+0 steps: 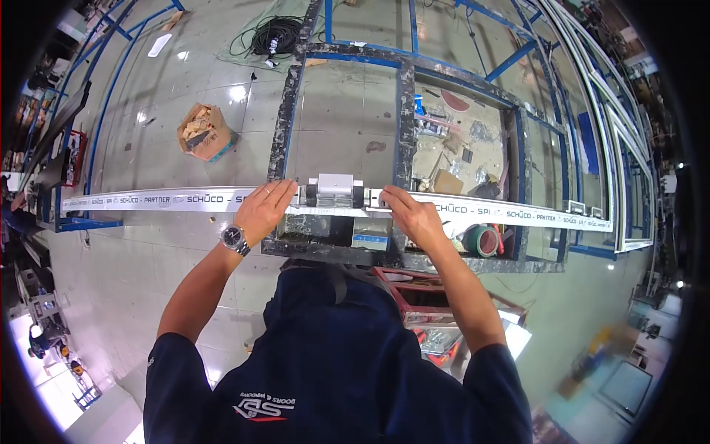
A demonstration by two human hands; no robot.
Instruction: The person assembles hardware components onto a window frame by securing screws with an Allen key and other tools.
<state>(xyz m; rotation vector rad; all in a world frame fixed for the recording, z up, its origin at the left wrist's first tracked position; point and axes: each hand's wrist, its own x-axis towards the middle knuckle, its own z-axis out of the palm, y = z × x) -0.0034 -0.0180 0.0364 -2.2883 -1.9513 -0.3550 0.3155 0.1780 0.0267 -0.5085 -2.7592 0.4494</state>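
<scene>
A long white aluminium profile (163,200), covered in film printed with Schüco lettering, lies across the work frame in front of me. My left hand (264,212), with a watch on its wrist, grips the profile left of its middle, fingers reaching over the far edge. On the other side, my right hand (416,216) holds it with bent fingers. Between the hands, a silver-grey hardware block (335,183) with dark ends sits on the profile. Both thumbs are largely hidden.
The dark, paint-spotted frame table (405,126) has an inner tray (481,140) of scraps and tools. A green tape roll (482,240) sits at the near right. A carton of offcuts (205,133) and coiled black cable (274,37) are on the floor. White frames (629,163) lean at right.
</scene>
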